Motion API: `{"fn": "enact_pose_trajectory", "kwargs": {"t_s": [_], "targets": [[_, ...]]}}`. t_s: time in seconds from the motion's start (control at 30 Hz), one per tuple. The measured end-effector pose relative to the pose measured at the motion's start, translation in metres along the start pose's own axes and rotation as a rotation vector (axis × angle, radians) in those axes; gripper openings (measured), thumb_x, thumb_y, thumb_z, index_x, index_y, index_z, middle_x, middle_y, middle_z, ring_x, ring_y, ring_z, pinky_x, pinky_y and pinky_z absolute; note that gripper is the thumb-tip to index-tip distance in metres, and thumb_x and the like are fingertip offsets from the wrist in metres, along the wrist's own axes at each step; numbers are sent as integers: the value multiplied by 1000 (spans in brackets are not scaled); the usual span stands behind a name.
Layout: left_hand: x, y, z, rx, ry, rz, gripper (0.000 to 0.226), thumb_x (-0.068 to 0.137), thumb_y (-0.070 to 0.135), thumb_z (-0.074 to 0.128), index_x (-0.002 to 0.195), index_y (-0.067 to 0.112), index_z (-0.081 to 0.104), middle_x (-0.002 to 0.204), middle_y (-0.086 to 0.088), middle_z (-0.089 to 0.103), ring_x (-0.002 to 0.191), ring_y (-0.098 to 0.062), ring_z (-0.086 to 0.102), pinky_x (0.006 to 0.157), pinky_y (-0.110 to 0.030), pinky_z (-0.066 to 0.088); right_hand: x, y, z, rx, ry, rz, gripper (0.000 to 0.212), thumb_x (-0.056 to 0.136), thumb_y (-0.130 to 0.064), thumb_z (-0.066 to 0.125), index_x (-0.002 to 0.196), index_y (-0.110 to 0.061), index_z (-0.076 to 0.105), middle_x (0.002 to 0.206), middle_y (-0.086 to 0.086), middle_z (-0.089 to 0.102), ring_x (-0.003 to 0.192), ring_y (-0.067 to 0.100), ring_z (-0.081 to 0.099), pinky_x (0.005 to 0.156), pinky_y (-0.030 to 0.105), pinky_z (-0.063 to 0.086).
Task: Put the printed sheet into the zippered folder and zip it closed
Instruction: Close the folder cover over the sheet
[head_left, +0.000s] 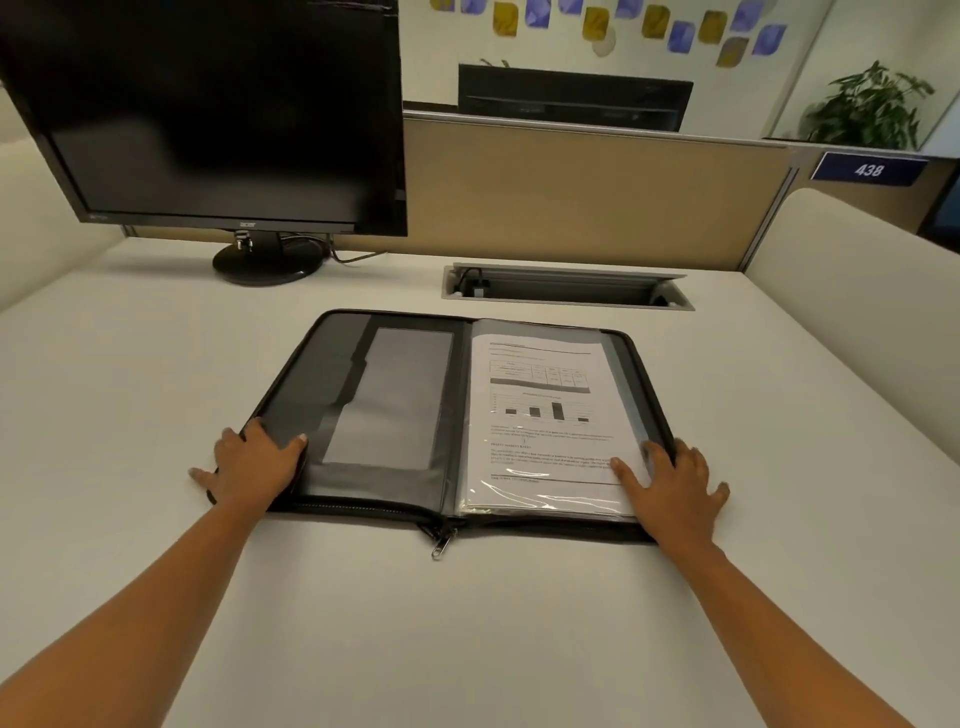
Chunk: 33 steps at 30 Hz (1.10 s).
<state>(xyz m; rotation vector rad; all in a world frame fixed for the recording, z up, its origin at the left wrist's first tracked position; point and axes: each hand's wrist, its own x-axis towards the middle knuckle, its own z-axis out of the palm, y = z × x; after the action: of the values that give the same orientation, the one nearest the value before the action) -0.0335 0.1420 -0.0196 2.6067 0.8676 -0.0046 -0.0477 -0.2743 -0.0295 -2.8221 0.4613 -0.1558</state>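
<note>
A black zippered folder (363, 395) lies spread flat on the white desk, its spine running away from me. The printed sheet (545, 410), with a table, a bar chart and text, lies on the folder's right half under a clear plastic sleeve. My left hand (254, 462) rests flat on the folder's near left corner, thumb on the grey inner pocket. My right hand (670, 478) lies flat on the near right corner, thumb on the sleeve over the sheet. The zipper pull (442, 545) hangs at the near edge by the spine.
A dark monitor (208, 114) on a round stand (267, 260) stands at the back left. A recessed cable tray (566, 288) sits behind the folder. A beige partition (597, 192) closes the desk's far side, with padded side walls left and right.
</note>
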Motion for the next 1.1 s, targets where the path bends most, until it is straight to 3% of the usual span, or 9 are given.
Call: {"fn": "enact_pose_trajectory", "kwargs": {"t_s": [0.13, 0.37, 0.57, 0.8, 1.0, 1.1], "targets": [[3, -2, -5, -20, -33, 62, 65, 87, 46, 52, 137, 8, 34, 136, -25, 40, 129, -40, 34, 110, -53, 19, -1, 1, -5, 169, -20, 27, 65, 84, -55, 50, 135, -16, 40, 145, 20, 33, 135, 36, 28, 111, 51, 27], [3, 8, -15, -51, -54, 68, 60, 87, 46, 53, 134, 11, 38, 133, -28, 41, 126, -44, 35, 109, -50, 23, 8, -10, -18, 353, -74, 74, 67, 81, -52, 57, 131, -9, 47, 140, 21, 41, 133, 35, 32, 109, 49, 31], [5, 23, -41, -150, 52, 106, 59, 87, 41, 56, 134, 10, 39, 131, -28, 44, 122, -45, 39, 104, -50, 31, 14, -15, -30, 422, -193, 93, 71, 81, -55, 56, 134, -11, 43, 143, 16, 39, 133, 34, 35, 110, 50, 31], [-17, 68, -119, -438, 319, 197, 42, 88, 37, 54, 122, 12, 53, 122, -18, 58, 116, -38, 50, 95, -46, 40, 20, -17, -55, 510, -287, 67, 66, 86, -54, 48, 135, -10, 43, 143, 13, 43, 130, 34, 39, 109, 46, 31], [-53, 115, -152, -684, 303, 422, 36, 87, 37, 56, 112, 11, 58, 108, -10, 65, 100, -26, 59, 87, -41, 50, 7, -67, -83, 630, -234, -131, 56, 88, -52, 46, 130, -16, 49, 141, 10, 45, 129, 29, 41, 106, 44, 34], [-78, 137, -153, -847, 222, 532, 34, 90, 31, 56, 116, 10, 55, 103, -3, 60, 93, -15, 56, 75, -24, 50, -7, -100, -101, 715, -224, -292, 49, 90, -47, 45, 129, -17, 50, 139, 7, 48, 128, 24, 43, 99, 37, 39]]}}
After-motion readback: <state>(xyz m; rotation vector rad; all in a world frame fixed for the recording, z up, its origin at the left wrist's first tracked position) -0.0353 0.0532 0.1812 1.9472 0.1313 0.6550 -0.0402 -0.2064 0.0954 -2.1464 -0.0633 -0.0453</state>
